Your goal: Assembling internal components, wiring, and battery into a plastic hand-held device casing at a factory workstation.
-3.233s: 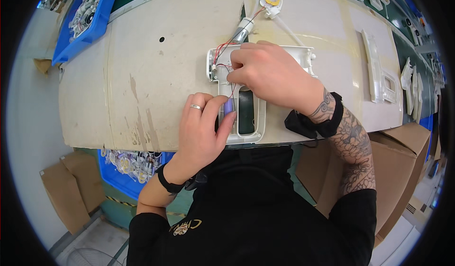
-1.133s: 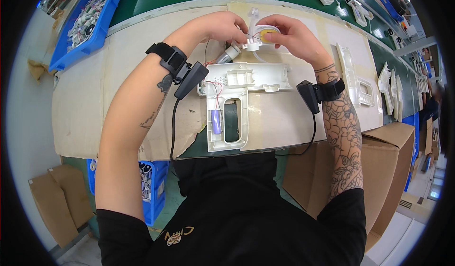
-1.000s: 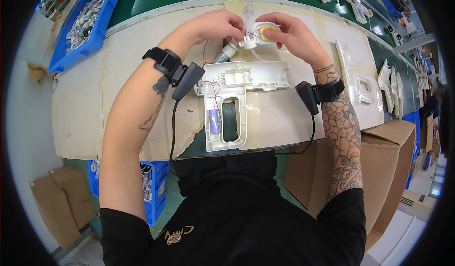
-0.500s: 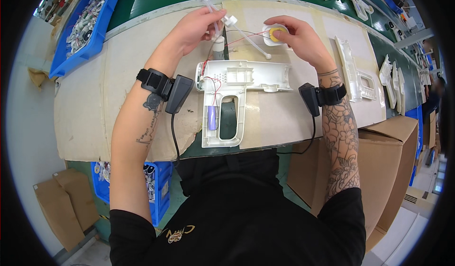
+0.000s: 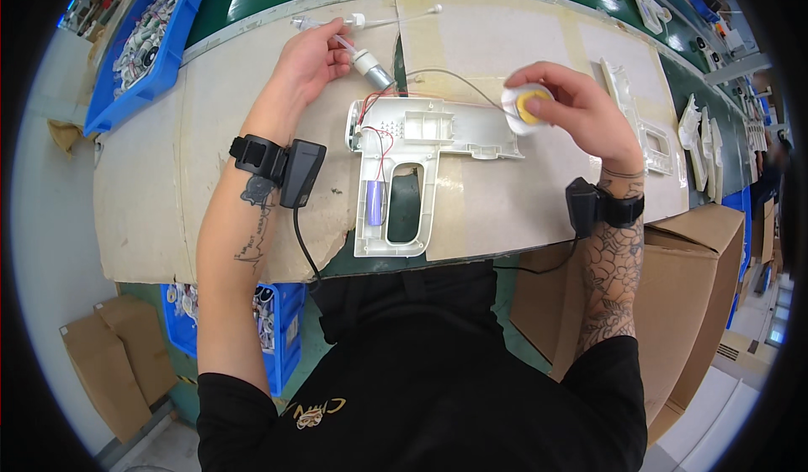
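On the work board lies a white pistol-shaped housing half, hollow side up, with a purple battery in its grip and thin red and dark wires. My left hand is closed on a clear plastic tube beyond the housing's left end. From that tube hangs a small silver motor-like cylinder with a white end. A white fitting with a thin tube pointing right adjoins my fingertips. My right hand pinches a round white disc with a yellow centre, slightly blurred, joined by wires toward the housing.
Another white housing half lies to the right, with more white shells beyond it. A blue bin of small parts stands at the far left. Below the table are another blue bin and an open cardboard box.
My right hand has moved right and nearer with the disc, drawing the wires out. My left hand has shifted left; the thin tube swung up to point right, and the cylinder tilted.
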Motion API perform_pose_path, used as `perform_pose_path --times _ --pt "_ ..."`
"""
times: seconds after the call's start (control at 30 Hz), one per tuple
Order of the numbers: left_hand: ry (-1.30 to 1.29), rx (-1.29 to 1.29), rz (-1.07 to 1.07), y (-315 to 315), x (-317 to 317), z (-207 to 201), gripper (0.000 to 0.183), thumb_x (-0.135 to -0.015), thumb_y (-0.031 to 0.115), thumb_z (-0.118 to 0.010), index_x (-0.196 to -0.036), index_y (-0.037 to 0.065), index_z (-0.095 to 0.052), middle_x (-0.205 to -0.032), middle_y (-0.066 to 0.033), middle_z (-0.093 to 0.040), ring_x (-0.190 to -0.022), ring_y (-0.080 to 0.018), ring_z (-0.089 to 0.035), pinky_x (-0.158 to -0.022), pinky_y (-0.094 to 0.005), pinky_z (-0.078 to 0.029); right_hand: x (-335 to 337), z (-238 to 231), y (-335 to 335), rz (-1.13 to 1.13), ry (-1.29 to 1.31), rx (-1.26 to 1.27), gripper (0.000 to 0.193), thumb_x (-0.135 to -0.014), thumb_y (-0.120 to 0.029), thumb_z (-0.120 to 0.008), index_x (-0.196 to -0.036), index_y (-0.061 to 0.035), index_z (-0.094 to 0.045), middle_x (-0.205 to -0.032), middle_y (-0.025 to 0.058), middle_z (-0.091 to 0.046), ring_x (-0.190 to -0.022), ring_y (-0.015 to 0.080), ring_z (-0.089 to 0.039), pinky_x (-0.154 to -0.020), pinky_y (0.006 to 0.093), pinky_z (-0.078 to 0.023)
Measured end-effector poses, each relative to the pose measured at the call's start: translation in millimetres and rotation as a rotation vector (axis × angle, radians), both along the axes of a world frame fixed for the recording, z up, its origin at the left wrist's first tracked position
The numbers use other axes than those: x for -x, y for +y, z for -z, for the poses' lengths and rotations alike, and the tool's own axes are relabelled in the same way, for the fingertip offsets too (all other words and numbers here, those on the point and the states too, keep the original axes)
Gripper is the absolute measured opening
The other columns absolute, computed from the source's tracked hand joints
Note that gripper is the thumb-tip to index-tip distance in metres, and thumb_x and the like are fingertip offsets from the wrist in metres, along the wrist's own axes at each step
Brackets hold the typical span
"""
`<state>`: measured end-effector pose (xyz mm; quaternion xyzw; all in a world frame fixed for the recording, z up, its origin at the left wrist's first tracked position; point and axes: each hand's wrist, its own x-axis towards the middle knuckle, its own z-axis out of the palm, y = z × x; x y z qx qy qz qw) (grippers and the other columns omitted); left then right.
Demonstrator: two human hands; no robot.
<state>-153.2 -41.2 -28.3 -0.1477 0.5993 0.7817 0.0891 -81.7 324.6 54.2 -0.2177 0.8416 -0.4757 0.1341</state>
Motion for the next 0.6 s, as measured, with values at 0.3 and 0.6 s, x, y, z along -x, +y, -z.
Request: perform_pose_path --times 0.3,0.6 --pt "0.055 1.073 0.213 8 -49 -43 0.039 -0.098 0.03 -0.068 -0.123 0.001 -0.067 -0.105 -0.0146 -0.07 -0.089 -0.029 -0.067 -0.078 -0.044 -0.056 -31 22 -1 -0.254 -0.76 0.527 0.068 -0.085 -0.012 -0.077 -0.144 0.0045 -0.046 -0.112 0.0153 -0.066 -0.095 0.0235 -0.069 -0.09 0.0342 -0.053" --pt "1.006 1.233 0.473 64 -148 -44 0.051 -0.089 0.015 -0.072 -0.139 0.008 -0.059 -0.121 -0.0118 -0.066 -0.121 -0.0328 -0.058 -0.12 -0.061 -0.027 -46 0 -32 -0.12 -0.621 0.193 0.036 -0.099 -0.012 -0.068 -0.131 -0.0003 -0.056 -0.089 0.0059 -0.071 -0.074 0.0159 -0.066 -0.072 0.0311 -0.053"
